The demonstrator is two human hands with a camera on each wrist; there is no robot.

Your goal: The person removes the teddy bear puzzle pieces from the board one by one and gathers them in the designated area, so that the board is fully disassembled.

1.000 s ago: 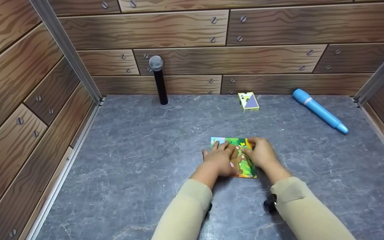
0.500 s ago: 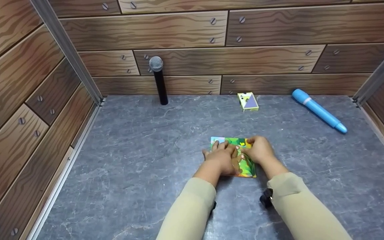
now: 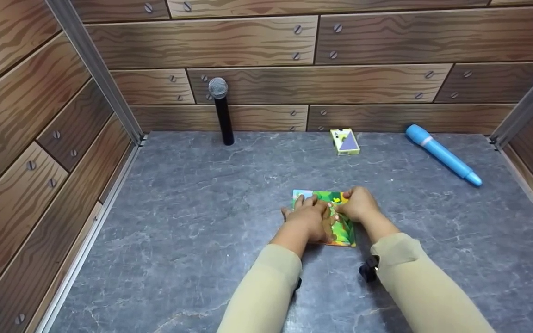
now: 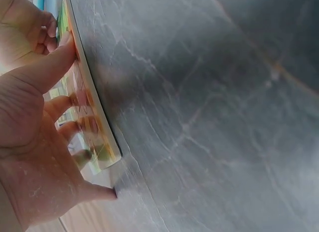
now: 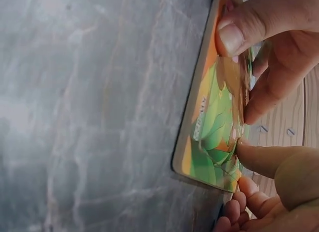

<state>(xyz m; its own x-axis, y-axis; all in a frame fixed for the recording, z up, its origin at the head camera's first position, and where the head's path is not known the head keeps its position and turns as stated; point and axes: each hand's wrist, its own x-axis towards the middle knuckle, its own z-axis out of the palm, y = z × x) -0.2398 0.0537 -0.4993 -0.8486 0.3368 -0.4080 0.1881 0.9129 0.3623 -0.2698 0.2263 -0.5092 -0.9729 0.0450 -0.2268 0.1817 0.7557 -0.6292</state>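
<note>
A thin jigsaw puzzle board (image 3: 343, 237) with a bright green and brown cartoon picture lies flat on the grey marbled tabletop. My left hand (image 3: 304, 224) rests on its left and middle part with fingers spread. In the left wrist view its thumb lies at the near edge of the puzzle (image 4: 99, 134). My right hand (image 3: 362, 206) grips at the upper right corner, thumb on the picture and other fingers bent along the side. The right wrist view shows curved cut lines in the puzzle (image 5: 214, 117) close to the right thumb (image 5: 261, 157). The hands cover much of the picture.
A black microphone (image 3: 222, 115) stands upright at the back left. Behind the puzzle sits a yellow and purple playing-card box (image 3: 345, 142). A blue marker-shaped stick (image 3: 444, 156) lies at the right. Wood-patterned walls (image 3: 257, 85) enclose the back and sides.
My right hand and forearm have shifted slightly forward along the puzzle's right side. The left hand stays on the board, its forearm moved a little right. The puzzle has barely moved.
</note>
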